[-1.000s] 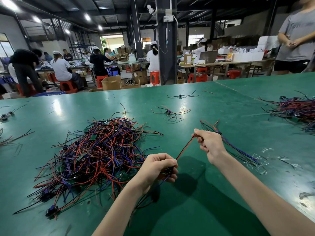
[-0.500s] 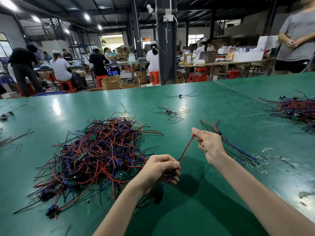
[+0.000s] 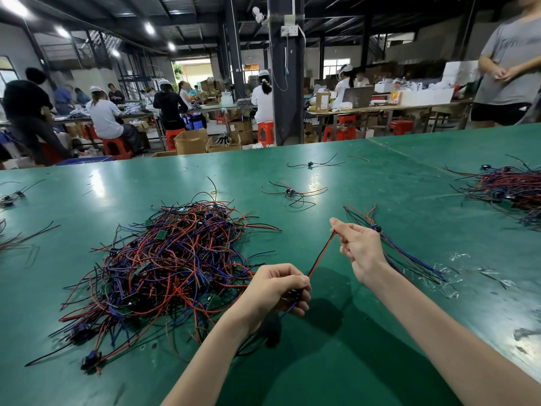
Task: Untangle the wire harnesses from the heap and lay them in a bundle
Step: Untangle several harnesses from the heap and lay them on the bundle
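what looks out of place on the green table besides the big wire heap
Two loose harnesses lie alone beyond the heap, apart from the laid bundle behind the right hand. Clear plastic scraps are strewn by that bundle. Nothing looks damaged.

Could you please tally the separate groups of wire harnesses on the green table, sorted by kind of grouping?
Large tangled heaps: 2, the main heap and another at the right edge
Laid bundle: 1, beyond the right hand
Loose single harnesses mid-table: 2
Harness stretched between the left hand and right hand: 1
Small scatters at the left edge: 2
Total: 8
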